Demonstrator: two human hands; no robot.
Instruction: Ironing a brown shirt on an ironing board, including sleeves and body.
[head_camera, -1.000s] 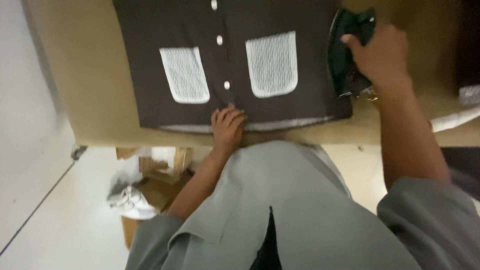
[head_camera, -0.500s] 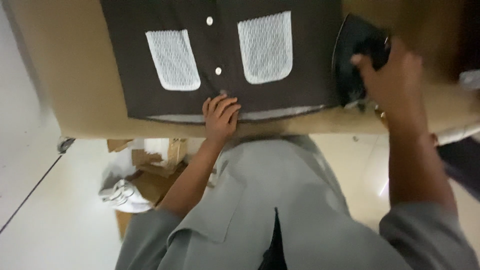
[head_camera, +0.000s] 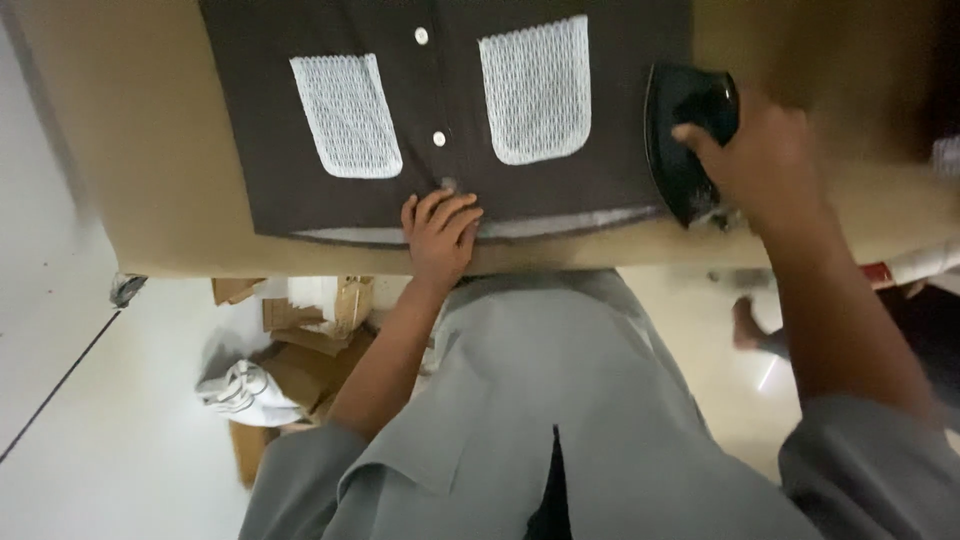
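Observation:
A dark brown shirt (head_camera: 450, 100) with two white mesh pockets and white buttons lies flat on a tan ironing table (head_camera: 130, 150). My left hand (head_camera: 438, 232) rests palm down on the shirt's lower hem, near the button line. My right hand (head_camera: 760, 160) grips the handle of a black iron (head_camera: 680, 150), which sits on the shirt's right edge beside the right pocket.
On the floor under the table's near edge lie cardboard pieces (head_camera: 300, 340) and a white bag (head_camera: 235, 390). A bare foot (head_camera: 745, 325) of another person shows on the floor at the right. A white roll (head_camera: 920, 265) sticks out at the right edge.
The iron and my right hand have slid down along the shirt's right edge toward the hem. My left hand stays pressed on the hem.

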